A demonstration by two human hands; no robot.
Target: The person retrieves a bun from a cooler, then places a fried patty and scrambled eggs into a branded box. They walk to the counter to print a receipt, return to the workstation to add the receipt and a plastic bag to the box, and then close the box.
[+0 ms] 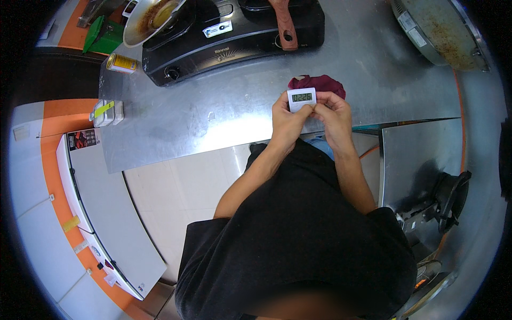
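Between my two hands, above the near edge of the steel table (176, 128), is a small white digital timer (302, 98) with a grey display facing up. My left hand (288, 120) grips its left side, fingers closed and thumb at the lower edge. My right hand (335, 116) closes on the right side, its thumb meeting the left one at the timer's bottom edge. Just beyond the timer lies a crumpled dark red cloth (326, 84) on the table, partly hidden by the timer and my fingers.
A black gas stove (229, 58) stands at the back, carrying a pan (140, 26) with brownish residue; a brown handle (285, 26) juts over its front. Left are a yellow can (121, 63) and a lidded container (108, 113). A large round metal vessel (440, 34) stands back right.
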